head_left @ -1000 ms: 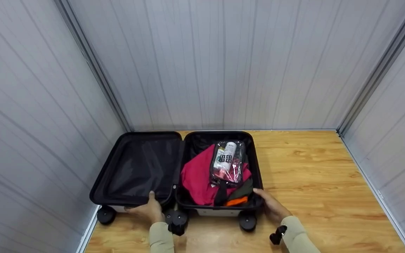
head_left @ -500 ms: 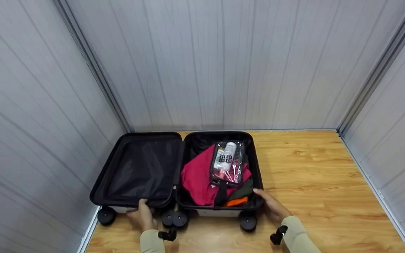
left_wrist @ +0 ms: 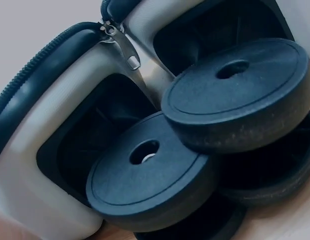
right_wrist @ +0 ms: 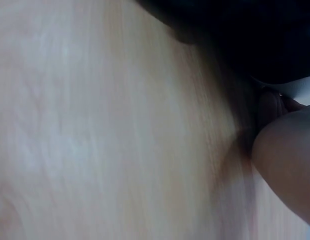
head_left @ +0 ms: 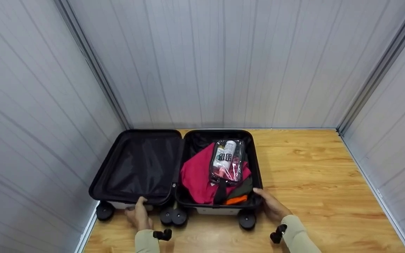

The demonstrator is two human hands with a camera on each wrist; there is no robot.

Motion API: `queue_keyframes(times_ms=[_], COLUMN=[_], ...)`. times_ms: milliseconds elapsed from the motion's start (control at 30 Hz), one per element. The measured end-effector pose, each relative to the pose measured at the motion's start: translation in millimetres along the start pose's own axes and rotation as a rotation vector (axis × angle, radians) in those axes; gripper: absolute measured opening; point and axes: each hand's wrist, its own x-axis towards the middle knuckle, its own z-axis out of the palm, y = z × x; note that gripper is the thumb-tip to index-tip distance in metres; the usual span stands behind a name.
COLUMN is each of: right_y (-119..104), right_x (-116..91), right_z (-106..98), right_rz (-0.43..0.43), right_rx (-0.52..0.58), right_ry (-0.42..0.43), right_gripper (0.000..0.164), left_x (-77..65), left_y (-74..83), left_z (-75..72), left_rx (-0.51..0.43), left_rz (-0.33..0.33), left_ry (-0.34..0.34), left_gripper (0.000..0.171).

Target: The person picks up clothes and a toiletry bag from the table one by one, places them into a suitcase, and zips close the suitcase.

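An open suitcase lies flat, its left half [head_left: 128, 165] showing only black lining. Its right half [head_left: 256, 165] holds a magenta cloth [head_left: 199, 175], a dark green cloth [head_left: 243, 189], an orange cloth [head_left: 236, 200] and a clear toiletry pouch [head_left: 227, 161] with bottles inside. My left hand [head_left: 140, 215] grips the near edge of the left half, thumb over the rim; its fingers are mostly hidden below. At the near right corner my right hand [head_left: 272, 206] holds the rim, thumb on top. In the right wrist view, part of that hand [right_wrist: 287, 150] shows beside the shell.
Black wheels [left_wrist: 150, 170] stick out from the near side, with a zip pull [left_wrist: 127, 50] above them. Wood floor [head_left: 311, 175] extends to the right. Grey panel walls [head_left: 223, 70] stand behind and on both sides, the left one close to the suitcase.
My left hand has slid left along the near edge, its thumb drawn back from the lining onto the rim. The left half's near edge sits slightly higher. My right hand has stayed put.
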Motion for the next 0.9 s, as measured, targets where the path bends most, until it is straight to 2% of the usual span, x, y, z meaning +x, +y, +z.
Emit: queue_keyframes(times_ms=[167, 267, 433, 567, 767, 900], right_y=[0.3, 1.2, 0.9, 0.5, 2.9, 3.4], right_x=[0.3, 0.6, 3.6, 5.1, 4.4, 4.5], right_z=[-0.6, 0.0, 2.4, 4.8, 3.5, 3.4], right_rz=[-0.011, -0.020, -0.034, -0.036, -0.029, -0.022], right_rx=[0.000, -0.008, -0.006, -0.007, -0.007, -0.016], right_ry=[-0.005, -0.011, 0.005, 0.023, 0.043, 0.047], right_gripper=[0.075, 0.077, 0.077, 0.075, 0.078, 0.080], left_x=[-1.0, -1.3, -1.9, -2.0, -10.4, -21.4], left_y=[2.7, 2.3, 0.4, 5.0, 23.4, 34.7], left_z=[-5.3, -8.9, -10.1, -8.4, -2.4, 3.5], left_rx=[-0.023, -0.015, -0.050, -0.070, -0.098, -0.116], left_rz=[0.044, 0.046, 0.014, 0.038, 0.137, 0.262], left_ry=[-0.150, -0.195, -0.212, -0.214, -0.190, -0.188], left_gripper=[0.105, 0.107, 0.107, 0.108, 0.114, 0.120])
